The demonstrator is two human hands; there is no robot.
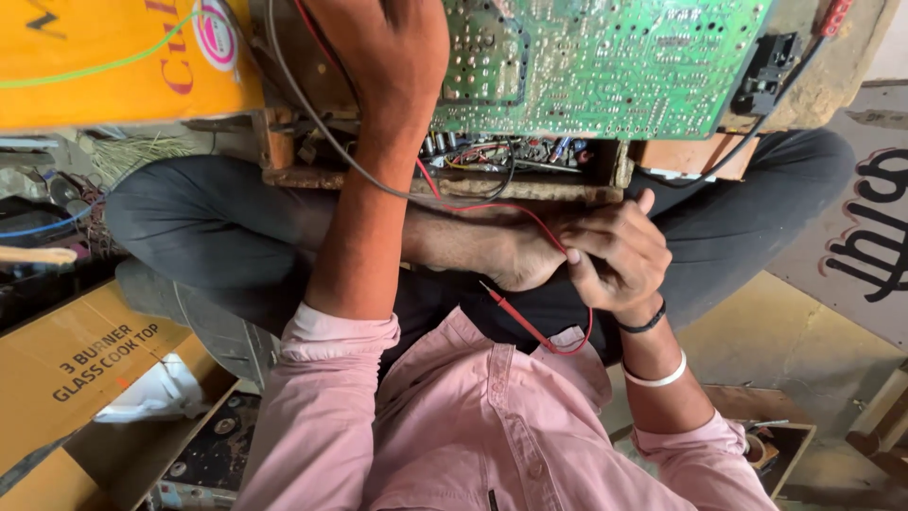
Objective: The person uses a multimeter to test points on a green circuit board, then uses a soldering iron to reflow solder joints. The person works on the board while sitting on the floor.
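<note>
Head view, looking straight down: a person in a pink shirt sits cross-legged with a wooden frame (445, 180) propped on the knees, and a green circuit board (605, 66) lies solder side up on top, so the joints are easy to reach. The left hand (392, 57) rests flat on the board, probably steadying it; the fingers run out of frame, so I can't tell whether they grip anything. The right hand (615, 251) is down by the lap, fingers curled shut around the red wire (530, 222) of a red test probe (515, 317), which hangs loose, tip pointing away from the board. A yellow box (104, 57) sits just beside the board, and a cardboard carton (85, 369) lies on the floor.
</note>
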